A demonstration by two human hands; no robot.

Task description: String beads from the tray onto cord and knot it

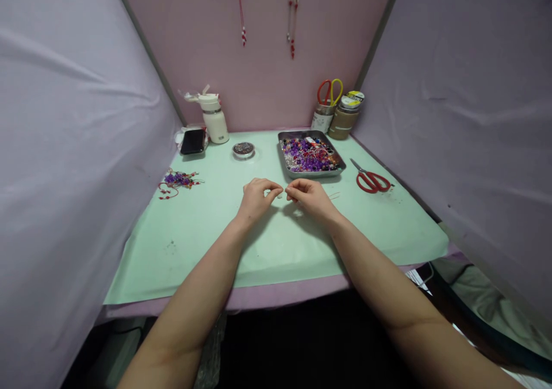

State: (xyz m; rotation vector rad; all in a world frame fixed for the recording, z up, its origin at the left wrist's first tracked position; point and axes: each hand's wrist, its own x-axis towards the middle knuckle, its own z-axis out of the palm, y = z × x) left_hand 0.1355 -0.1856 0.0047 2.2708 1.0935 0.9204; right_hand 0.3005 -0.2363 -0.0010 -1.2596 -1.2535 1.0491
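Observation:
Over the middle of the green mat, my left hand and my right hand meet with fingers pinched. Between the fingertips sits a small pale bead; a thin pale thread trails right from my right hand. Which hand holds which piece is too small to tell. Just beyond the hands stands a metal tray full of purple, white and dark beads.
Red scissors lie right of the tray. A finished beaded piece lies at the left. At the back stand a small round tin, a phone, a white bottle and cups with scissors. Cloth walls close in on three sides.

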